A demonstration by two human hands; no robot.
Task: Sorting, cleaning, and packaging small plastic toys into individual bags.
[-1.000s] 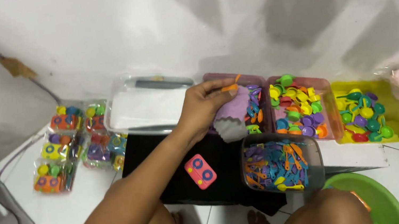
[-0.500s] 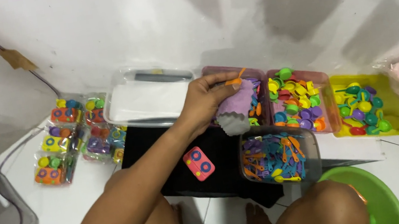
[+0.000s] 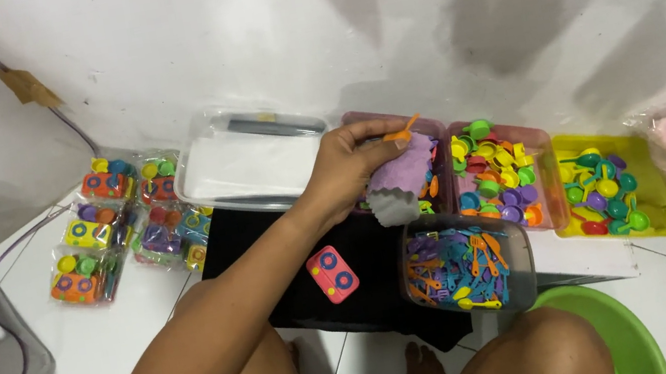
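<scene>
Head view shows the left hand [image 3: 348,166] at frame centre, its grip pinched on a purple tray [image 3: 405,177] and small orange piece [image 3: 405,130], which I judge need steady holding above the pink box [image 3: 393,114].

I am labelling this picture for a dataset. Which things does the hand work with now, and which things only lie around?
In use:
- left hand, pinching a small orange utensil
- purple scalloped piece, held in the same hand
- bin under the hand

Lying about:
- pink toy stove
- packed toy sets
- clear tray
- yellow tray
- green basin
</scene>
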